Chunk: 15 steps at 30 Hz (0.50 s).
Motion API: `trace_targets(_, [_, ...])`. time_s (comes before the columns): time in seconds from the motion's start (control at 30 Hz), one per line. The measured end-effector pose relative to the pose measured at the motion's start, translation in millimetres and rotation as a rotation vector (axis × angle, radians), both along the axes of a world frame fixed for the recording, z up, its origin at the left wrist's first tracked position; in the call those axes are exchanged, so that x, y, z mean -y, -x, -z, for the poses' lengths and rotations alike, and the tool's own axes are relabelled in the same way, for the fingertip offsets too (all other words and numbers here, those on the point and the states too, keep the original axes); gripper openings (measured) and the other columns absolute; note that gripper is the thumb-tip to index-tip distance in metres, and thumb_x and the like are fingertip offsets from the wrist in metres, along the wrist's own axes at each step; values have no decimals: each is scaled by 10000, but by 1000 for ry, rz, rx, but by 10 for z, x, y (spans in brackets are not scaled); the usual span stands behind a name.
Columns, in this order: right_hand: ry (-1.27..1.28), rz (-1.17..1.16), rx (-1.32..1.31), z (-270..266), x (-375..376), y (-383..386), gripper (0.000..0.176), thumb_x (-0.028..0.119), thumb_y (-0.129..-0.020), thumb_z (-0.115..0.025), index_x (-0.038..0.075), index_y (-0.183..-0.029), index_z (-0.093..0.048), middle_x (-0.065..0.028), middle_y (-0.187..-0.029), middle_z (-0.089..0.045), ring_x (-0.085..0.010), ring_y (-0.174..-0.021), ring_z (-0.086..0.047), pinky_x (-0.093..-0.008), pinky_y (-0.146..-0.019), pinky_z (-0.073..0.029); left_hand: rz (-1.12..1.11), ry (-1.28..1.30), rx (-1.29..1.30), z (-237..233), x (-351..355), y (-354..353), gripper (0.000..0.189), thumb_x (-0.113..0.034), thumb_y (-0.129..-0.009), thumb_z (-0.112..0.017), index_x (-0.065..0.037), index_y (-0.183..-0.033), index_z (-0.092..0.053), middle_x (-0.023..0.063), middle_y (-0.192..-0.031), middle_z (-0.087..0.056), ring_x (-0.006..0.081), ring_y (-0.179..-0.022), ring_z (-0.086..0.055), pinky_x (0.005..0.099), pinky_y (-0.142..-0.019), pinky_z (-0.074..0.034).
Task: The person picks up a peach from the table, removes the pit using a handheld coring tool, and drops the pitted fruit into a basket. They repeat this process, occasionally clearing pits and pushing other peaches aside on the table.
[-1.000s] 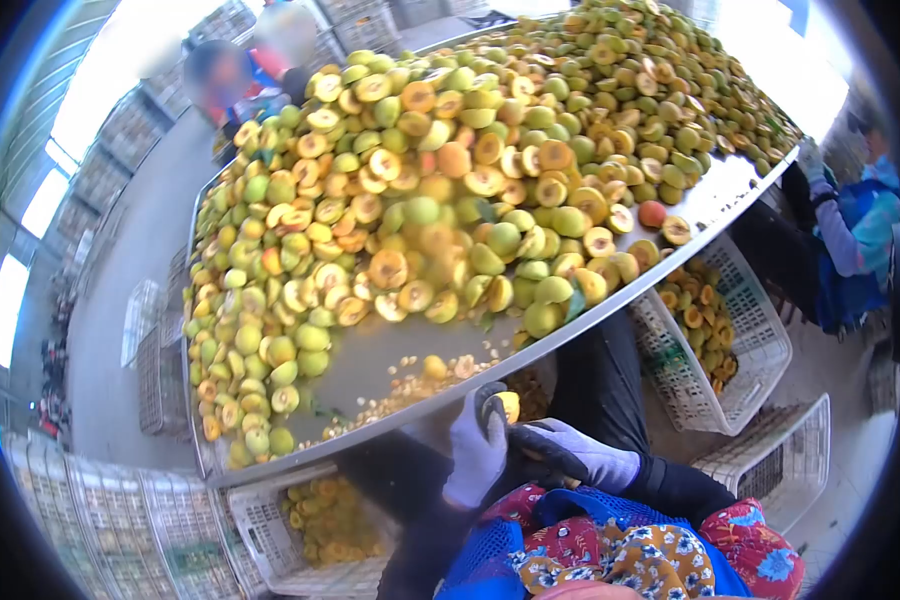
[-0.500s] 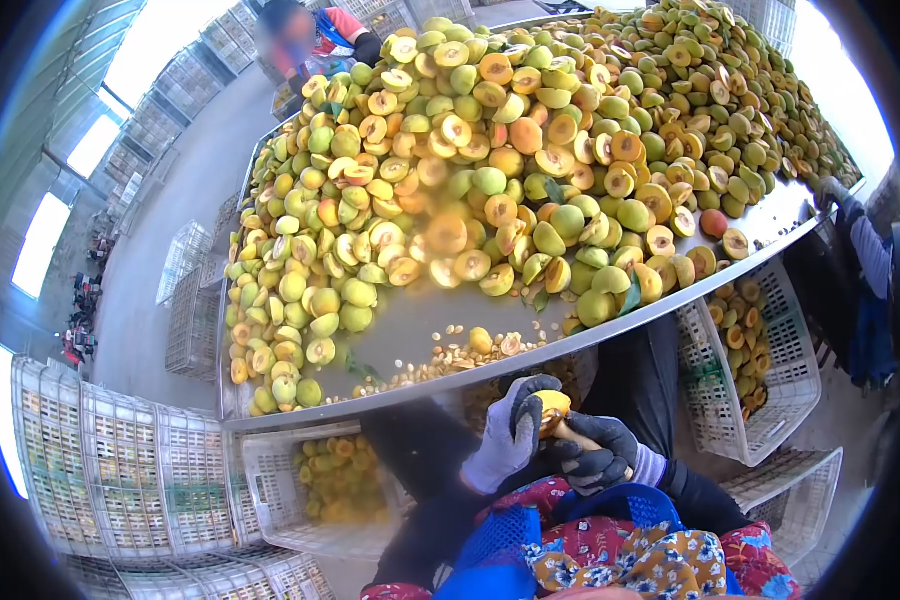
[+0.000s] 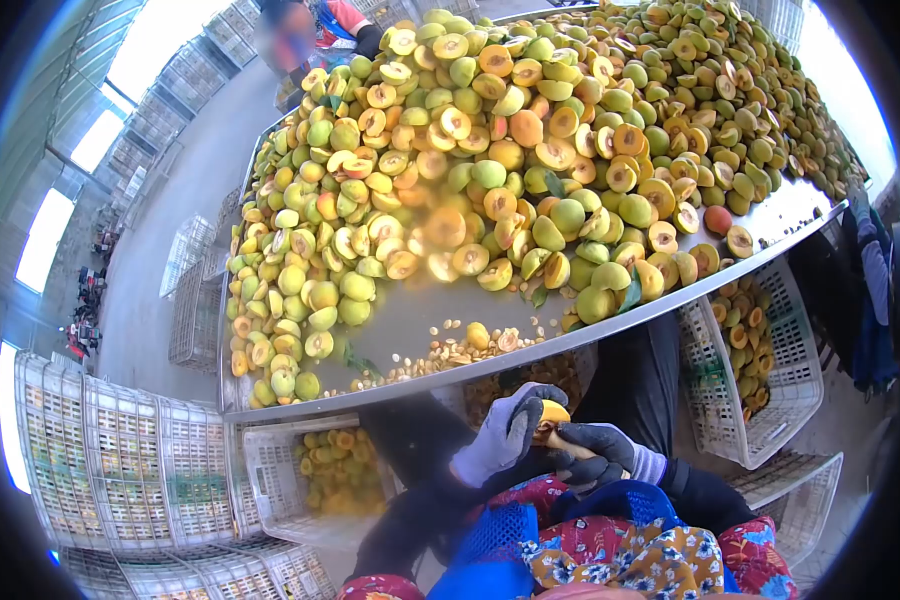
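In the head view my gloved left hand point(image 3: 511, 432) is closed around a yellow fruit half point(image 3: 552, 411), which looks like an apricot or peach. My gloved right hand point(image 3: 600, 456) is wrapped round a pale-handled tool point(image 3: 562, 441), its working end against the fruit and hidden by fingers. Both hands are together in front of my lap, just below the near rim of a metal table point(image 3: 410, 374). A large heap of green and yellow fruit halves point(image 3: 490, 175) covers much of that table. Loose pits point(image 3: 460, 355) lie along its near edge.
A white crate point(image 3: 270, 485) holding fruit halves stands at left, another crate point(image 3: 715, 400) at right. Stacked crates point(image 3: 120, 455) rise at far left. One person point(image 3: 345, 25) is beyond the table; another person's sleeve point(image 3: 875, 275) shows at right.
My left hand has shifted slightly down and left, its wrist turned a little. My right hand has moved slightly, still on the tool at the fruit. The person's hand at right has drawn back from the table edge.
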State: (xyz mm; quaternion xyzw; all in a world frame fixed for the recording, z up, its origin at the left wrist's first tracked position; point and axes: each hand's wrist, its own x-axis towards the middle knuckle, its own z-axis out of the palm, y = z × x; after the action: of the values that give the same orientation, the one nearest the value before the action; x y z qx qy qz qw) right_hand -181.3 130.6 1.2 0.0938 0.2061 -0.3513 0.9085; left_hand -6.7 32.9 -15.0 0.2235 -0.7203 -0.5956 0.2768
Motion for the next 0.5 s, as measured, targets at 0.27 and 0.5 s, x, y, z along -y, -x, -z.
trace_targets(0.27, [-48, 34, 557, 353, -57, -15, 348, 311, -1034, -468, 32, -1242, -464, -93, -886, -586, -64, -454, -499, -200, -421, -451, -139, -191, -226, 174, -169, 47, 453, -349, -1061, -363, 51, -1159, -554, 163, -1034, -649, 219, -947, -645, 325, -864, -506])
trace_targets(0.5, [64, -29, 652, 429, 176, -155, 403, 421, -1036, -431, 32, -1003, -531, -41, -636, -499, -67, -365, -374, -179, -333, -286, -767, -214, -100, 222, -185, -24, 583, -497, -1051, -288, 26, -1115, -538, 160, -928, -661, 228, -816, -652, 333, -759, -536])
